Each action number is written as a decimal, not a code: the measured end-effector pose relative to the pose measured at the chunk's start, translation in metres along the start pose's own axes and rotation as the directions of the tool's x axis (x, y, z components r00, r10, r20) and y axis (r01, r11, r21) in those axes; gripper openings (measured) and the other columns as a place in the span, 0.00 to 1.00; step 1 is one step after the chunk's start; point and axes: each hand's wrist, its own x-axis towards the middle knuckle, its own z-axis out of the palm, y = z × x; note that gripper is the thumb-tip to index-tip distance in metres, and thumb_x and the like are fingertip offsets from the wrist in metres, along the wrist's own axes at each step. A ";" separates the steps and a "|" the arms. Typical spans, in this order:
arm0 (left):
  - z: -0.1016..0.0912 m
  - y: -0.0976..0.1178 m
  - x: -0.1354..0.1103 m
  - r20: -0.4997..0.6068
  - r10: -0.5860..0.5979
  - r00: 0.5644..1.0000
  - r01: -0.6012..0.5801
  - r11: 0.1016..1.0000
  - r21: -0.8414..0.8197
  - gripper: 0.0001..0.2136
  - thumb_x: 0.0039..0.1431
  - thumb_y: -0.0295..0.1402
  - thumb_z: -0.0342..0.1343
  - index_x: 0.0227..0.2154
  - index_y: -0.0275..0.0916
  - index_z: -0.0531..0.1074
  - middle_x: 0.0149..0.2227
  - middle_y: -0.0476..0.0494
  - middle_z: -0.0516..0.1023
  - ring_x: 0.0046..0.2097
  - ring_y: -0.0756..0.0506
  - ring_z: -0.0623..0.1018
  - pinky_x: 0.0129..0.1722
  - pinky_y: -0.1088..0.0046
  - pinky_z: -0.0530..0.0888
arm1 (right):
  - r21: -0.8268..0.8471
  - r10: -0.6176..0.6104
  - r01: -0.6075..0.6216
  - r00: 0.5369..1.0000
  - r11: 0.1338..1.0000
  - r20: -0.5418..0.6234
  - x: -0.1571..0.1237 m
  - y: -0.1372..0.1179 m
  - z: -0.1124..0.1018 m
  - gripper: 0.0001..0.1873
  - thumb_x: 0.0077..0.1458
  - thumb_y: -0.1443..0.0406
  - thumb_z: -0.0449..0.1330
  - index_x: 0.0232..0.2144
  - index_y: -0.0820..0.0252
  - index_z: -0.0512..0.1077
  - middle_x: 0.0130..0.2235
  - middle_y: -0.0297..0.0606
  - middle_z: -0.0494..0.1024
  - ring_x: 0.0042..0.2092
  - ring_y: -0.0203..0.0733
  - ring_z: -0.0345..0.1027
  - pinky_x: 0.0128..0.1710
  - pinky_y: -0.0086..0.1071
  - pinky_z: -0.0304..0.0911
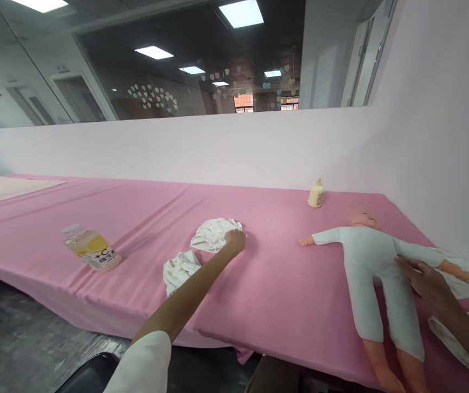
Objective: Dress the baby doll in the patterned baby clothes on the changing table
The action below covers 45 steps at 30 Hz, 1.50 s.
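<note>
My left hand (235, 240) is closed on the right edge of a crumpled white cloth (212, 234) with a faint print, lying mid-table. A second bunched printed cloth (180, 269) lies nearer, partly behind my left forearm. On the right, a baby doll (363, 259) in a white body suit lies on its back, head away from me, arms spread. My right hand (425, 278) rests with fingers stretched out against the doll's hip, below its outstretched arm. White fabric (463, 275) lies under that arm, and more white cloth (449, 338) is partly hidden by my right forearm.
A pink sheet (275, 305) covers the table. A clear bottle with a yellow label (97, 251) lies tilted at left; a cream pump bottle (316, 195) stands at the back. Pale fabric (9, 188) lies far left. A white wall (177, 153) with a window borders the back.
</note>
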 end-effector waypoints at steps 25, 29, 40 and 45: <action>-0.072 0.067 -0.140 -0.097 0.569 0.817 -0.051 -0.095 -0.994 0.18 0.49 0.43 0.65 0.36 0.36 0.69 0.31 0.51 0.71 0.29 0.54 0.70 0.29 0.79 0.65 | 0.666 -0.491 -0.103 0.595 0.739 0.636 -0.166 -0.173 0.065 0.29 0.52 0.49 0.61 0.51 0.58 0.64 0.49 0.44 0.73 0.49 0.47 0.69 0.47 0.40 0.66; -0.070 0.067 -0.155 -0.134 0.583 0.801 -0.138 -0.037 -0.990 0.15 0.51 0.42 0.62 0.33 0.36 0.66 0.28 0.53 0.66 0.28 0.55 0.66 0.27 0.80 0.62 | 0.593 -0.482 0.033 0.621 0.804 0.618 -0.172 -0.173 0.053 0.17 0.53 0.52 0.60 0.40 0.58 0.69 0.38 0.38 0.75 0.40 0.43 0.69 0.40 0.35 0.66; -0.087 -0.028 -0.170 -0.251 -0.161 0.955 -0.177 0.373 -0.911 0.11 0.48 0.38 0.54 0.34 0.39 0.67 0.26 0.52 0.70 0.24 0.51 0.67 0.22 0.79 0.63 | 0.464 -0.009 -0.092 0.977 0.881 0.211 -0.123 -0.102 0.009 0.13 0.49 0.56 0.57 0.31 0.60 0.72 0.24 0.34 0.71 0.28 0.40 0.65 0.27 0.30 0.61; -0.018 -0.069 -0.170 -0.222 -0.166 0.961 -0.050 0.684 -0.728 0.12 0.46 0.36 0.49 0.36 0.40 0.65 0.32 0.47 0.72 0.32 0.46 0.73 0.29 0.72 0.70 | 0.436 0.008 -0.114 0.972 0.893 0.237 -0.142 -0.059 0.007 0.21 0.49 0.59 0.57 0.46 0.60 0.70 0.36 0.39 0.77 0.39 0.46 0.72 0.36 0.35 0.68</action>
